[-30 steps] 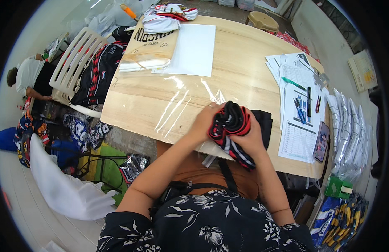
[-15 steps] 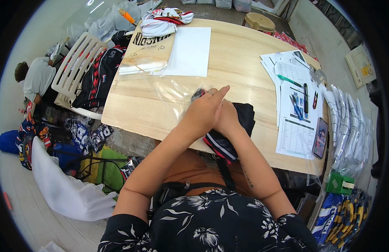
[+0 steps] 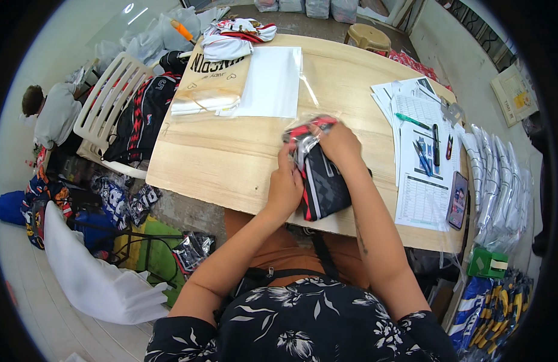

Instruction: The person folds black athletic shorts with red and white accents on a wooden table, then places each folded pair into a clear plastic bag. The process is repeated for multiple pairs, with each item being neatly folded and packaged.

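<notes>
A folded black garment (image 3: pixel 327 190) with red and white trim lies tilted near the front edge of the table. Clear, shiny plastic (image 3: pixel 304 145) covers its far end; how far the plastic reaches along the cloth I cannot tell. My left hand (image 3: pixel 285 188) is closed on the garment's left edge, thumb along the plastic. At the upper right, my right hand (image 3: pixel 341 146) grips the far end of the garment, its fingertips partly hidden in the plastic.
A wooden table (image 3: pixel 231 163) holds a packed tan garment (image 3: pixel 209 84), a white sheet (image 3: pixel 273 81), printed papers (image 3: pixel 421 199), pens (image 3: pixel 436 145) and a phone (image 3: pixel 459 199). A white chair (image 3: pixel 110 99) with a black jersey stands left. A person (image 3: pixel 59 111) sits beyond it.
My hands have parted from over the garment and now hold its two sides. The garment has shifted forward and shows more of its face. The plastic now lies over its far end.
</notes>
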The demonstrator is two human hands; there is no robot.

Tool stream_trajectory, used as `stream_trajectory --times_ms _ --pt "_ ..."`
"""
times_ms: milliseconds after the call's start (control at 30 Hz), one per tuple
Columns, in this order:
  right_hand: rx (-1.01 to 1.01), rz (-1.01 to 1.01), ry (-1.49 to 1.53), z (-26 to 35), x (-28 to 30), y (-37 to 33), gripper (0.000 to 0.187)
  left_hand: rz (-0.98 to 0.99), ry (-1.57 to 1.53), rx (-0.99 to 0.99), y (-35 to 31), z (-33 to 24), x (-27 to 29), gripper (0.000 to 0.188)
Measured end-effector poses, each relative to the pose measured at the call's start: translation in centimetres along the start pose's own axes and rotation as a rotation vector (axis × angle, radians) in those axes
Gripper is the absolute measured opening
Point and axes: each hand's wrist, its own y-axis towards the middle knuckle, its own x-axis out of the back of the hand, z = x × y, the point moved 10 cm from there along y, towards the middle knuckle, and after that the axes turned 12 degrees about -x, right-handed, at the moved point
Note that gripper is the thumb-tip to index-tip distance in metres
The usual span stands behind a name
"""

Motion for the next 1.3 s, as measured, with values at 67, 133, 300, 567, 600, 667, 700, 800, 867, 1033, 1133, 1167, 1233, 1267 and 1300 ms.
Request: stream_trajectory --times_ms 67,133,300,567,600,667,700,800,867,1033,1133,1167,1233,1267,1300 --pt "-0.032 -0.013 0.230 2.1 -0.6 1.9 0.085 0.082 0.026 0.015 -1.5 0.1 -0.5 0.057" --pt "-0.013 -0.087 0.386 3.0 -0.9 2.1 0.082 0.014 -0.079 -0.091 -2.1 -1.0 0.2 0.062" --pt "0.277 -0.409 0.296 0.6 0.7 -5.5 0.068 -0.090 -0.279 0.031 -3.2 -0.1 1.9 0.061" --pt "0.445 -0.482 -0.152 1.8 -3.4 -6.0 0.054 0.632 -0.290 0.518 -7.7 1.5 -2.5 0.021" --pt "0.463 -0.503 -0.138 3.2 -4.1 -5.2 0.052 0.634 -0.293 0.496 -7.5 1.2 -2.5 0.022" --pt "0.532 -0.415 -0.206 6.9 -6.0 -2.2 0.053 0.642 -0.279 0.501 -7.6 1.2 -2.7 0.025" --pt "0.549 -0.417 -0.357 8.8 -7.1 -1.0 0.053 0.629 -0.277 0.506 -7.6 1.2 -2.6 0.027" --pt "0.810 -0.232 -0.146 11.9 -6.0 -0.5 0.055 0.605 -0.300 0.458 -7.3 0.7 -2.5 0.031" --pt "0.781 -0.224 -0.033 10.0 -3.1 -1.4 0.058 0.629 -0.327 0.499 -7.9 0.6 -2.3 0.033" --pt "0.262 -0.348 -0.073 -2.4 1.0 -7.3 0.070 0.862 -0.395 0.725 -12.3 -0.5 -2.9 0.039" --pt "0.238 -0.423 -0.191 -4.5 -0.6 -9.0 0.067 1.140 -0.214 0.332 -13.2 -3.4 -5.0 0.042" --pt "0.397 -0.532 -0.045 -3.3 0.0 -9.4 0.065 1.165 -0.161 0.174 -13.1 -4.4 -5.7 0.044" --pt "0.472 -0.495 -0.060 -1.1 -1.5 -6.6 0.063 1.123 -0.123 0.110 -12.6 -4.5 -6.5 0.045" --pt "0.484 -0.451 -0.094 0.5 -2.6 -4.9 0.061 1.096 -0.120 0.090 -12.3 -4.6 -6.8 0.046" --pt "0.522 -0.445 -0.109 2.4 -3.1 -3.5 0.058 1.136 -0.115 0.078 -12.6 -4.6 -7.4 0.045"
